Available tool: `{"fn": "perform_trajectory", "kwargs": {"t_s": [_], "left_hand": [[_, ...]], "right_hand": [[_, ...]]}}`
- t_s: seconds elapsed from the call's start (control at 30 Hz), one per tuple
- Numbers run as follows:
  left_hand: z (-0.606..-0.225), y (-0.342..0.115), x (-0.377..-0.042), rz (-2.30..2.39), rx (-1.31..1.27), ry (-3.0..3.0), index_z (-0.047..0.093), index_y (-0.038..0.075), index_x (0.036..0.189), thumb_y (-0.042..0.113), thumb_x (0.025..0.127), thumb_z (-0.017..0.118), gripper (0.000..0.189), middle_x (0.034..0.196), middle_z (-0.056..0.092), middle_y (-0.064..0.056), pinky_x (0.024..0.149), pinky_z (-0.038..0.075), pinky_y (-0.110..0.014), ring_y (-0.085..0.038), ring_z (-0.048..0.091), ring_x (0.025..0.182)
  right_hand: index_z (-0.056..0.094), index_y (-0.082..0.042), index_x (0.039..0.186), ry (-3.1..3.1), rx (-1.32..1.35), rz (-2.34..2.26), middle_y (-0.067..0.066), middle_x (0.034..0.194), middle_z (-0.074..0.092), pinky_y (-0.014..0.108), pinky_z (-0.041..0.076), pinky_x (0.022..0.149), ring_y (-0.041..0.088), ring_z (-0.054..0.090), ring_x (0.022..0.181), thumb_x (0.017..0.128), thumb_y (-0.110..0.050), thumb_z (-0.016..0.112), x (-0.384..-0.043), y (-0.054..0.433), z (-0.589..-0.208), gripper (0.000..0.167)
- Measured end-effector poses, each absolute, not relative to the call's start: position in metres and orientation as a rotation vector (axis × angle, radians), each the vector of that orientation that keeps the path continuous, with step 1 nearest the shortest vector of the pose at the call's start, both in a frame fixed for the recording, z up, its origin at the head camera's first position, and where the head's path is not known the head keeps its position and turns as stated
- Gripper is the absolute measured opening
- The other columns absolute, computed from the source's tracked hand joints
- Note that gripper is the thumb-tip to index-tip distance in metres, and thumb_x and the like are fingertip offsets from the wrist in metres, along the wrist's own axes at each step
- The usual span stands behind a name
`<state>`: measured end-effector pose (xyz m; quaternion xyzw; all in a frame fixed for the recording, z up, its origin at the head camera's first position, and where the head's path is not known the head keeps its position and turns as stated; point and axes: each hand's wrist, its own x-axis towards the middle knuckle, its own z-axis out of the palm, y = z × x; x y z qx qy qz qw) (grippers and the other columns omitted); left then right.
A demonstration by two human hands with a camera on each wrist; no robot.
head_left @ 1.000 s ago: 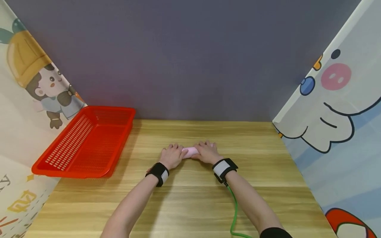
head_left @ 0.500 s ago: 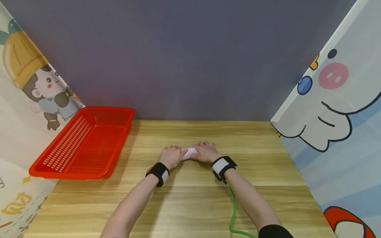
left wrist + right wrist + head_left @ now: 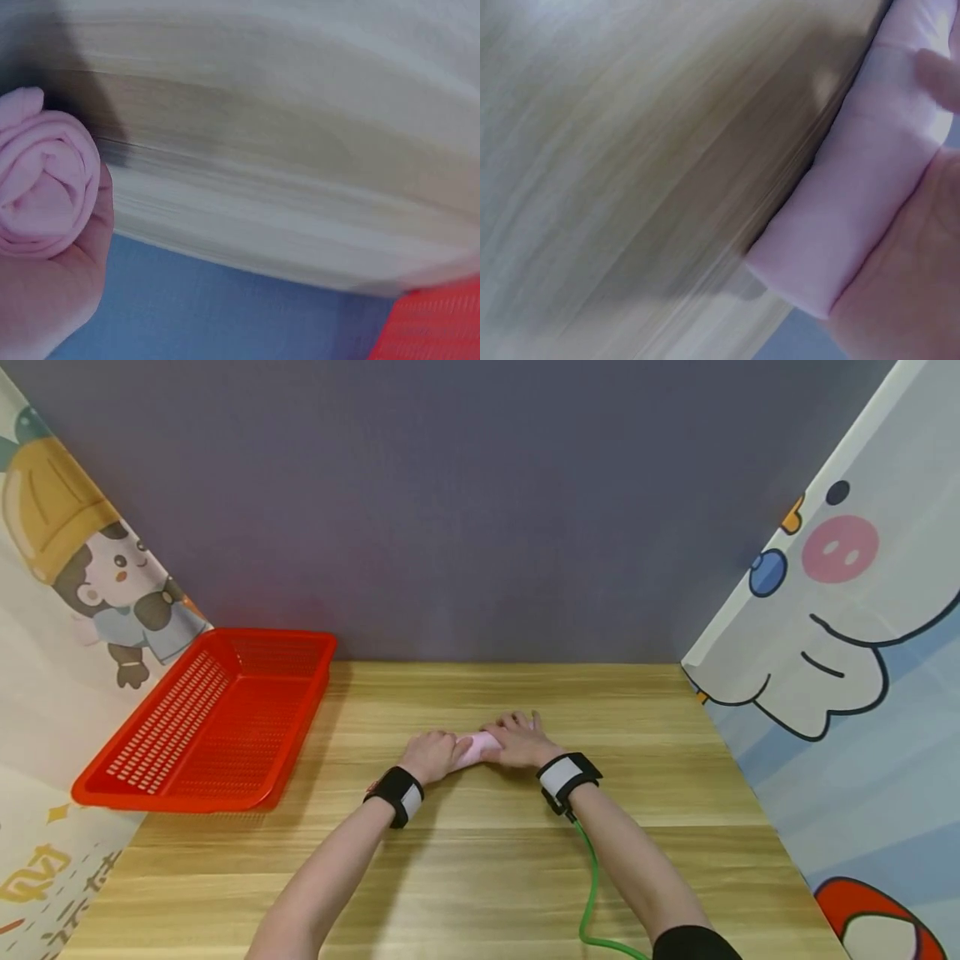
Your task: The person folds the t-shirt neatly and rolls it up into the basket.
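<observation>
A pink cloth (image 3: pixel 477 749) lies rolled into a tube near the middle of the table. My left hand (image 3: pixel 431 757) grips its left end, thumb along the near side. The right hand (image 3: pixel 521 743) holds the other end, thumb on the cloth, one finger lifted at the far side. In the left wrist view the roll's end (image 3: pixel 46 187) shows as a spiral of layers, with a small fold sticking out above it. Seen from the right wrist, the pink roll (image 3: pixel 855 180) is smooth and runs along the palm, close over the wood.
A red plastic basket (image 3: pixel 300 727) with slotted walls stands on the left of the wooden table (image 3: pixel 480 877). Behind is a grey partition (image 3: pixel 480 510); printed panels flank both sides. A green cable (image 3: pixel 590 902) trails from the right wrist strap.
The left hand has shifted slightly toward the person, tilting the roll's left end nearer. Fingers of the right hand have lifted and spread a little.
</observation>
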<state>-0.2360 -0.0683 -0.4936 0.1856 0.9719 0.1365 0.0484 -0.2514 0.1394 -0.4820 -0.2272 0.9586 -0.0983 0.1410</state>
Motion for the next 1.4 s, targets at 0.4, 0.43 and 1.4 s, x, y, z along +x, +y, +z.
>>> {"fn": "perform_trajectory", "kwargs": {"t_s": [0.4, 0.43, 1.4], "left_hand": [[-0.490, -0.076, -0.230, 0.708, 0.546, 2.773, 0.070, 0.008, 0.086, 0.045, 0.105, 0.045, 0.048, 0.084, 0.071, -0.009, 0.077, 0.053, -0.040, -0.023, 0.067, 0.080], [-0.489, -0.076, -0.229, 0.726, 0.550, 2.763, 0.068, 0.009, 0.081, 0.044, 0.105, 0.046, 0.047, 0.077, 0.067, -0.007, 0.072, 0.050, -0.038, -0.020, 0.063, 0.073], [-0.480, -0.066, -0.201, 1.195, 0.298, 2.409, 0.040, 0.019, 0.057, 0.041, 0.095, 0.065, 0.050, 0.051, 0.035, 0.010, 0.043, 0.025, -0.020, -0.005, 0.033, 0.046]], "right_hand": [[0.046, -0.024, 0.151, 2.812, -0.612, -0.484, 0.013, 0.153, 0.044, 0.071, 0.003, 0.119, 0.043, 0.022, 0.149, 0.109, -0.040, 0.031, -0.250, 0.149, -0.489, 0.048], [0.048, -0.023, 0.150, 2.831, -0.609, -0.490, 0.013, 0.152, 0.045, 0.072, 0.003, 0.119, 0.043, 0.022, 0.148, 0.109, -0.040, 0.032, -0.249, 0.150, -0.490, 0.047], [0.012, -0.004, 0.159, 2.674, 0.264, -1.388, 0.044, 0.154, 0.021, 0.063, 0.033, 0.116, 0.056, 0.028, 0.144, 0.083, -0.039, 0.076, -0.241, 0.140, -0.489, 0.105]]}}
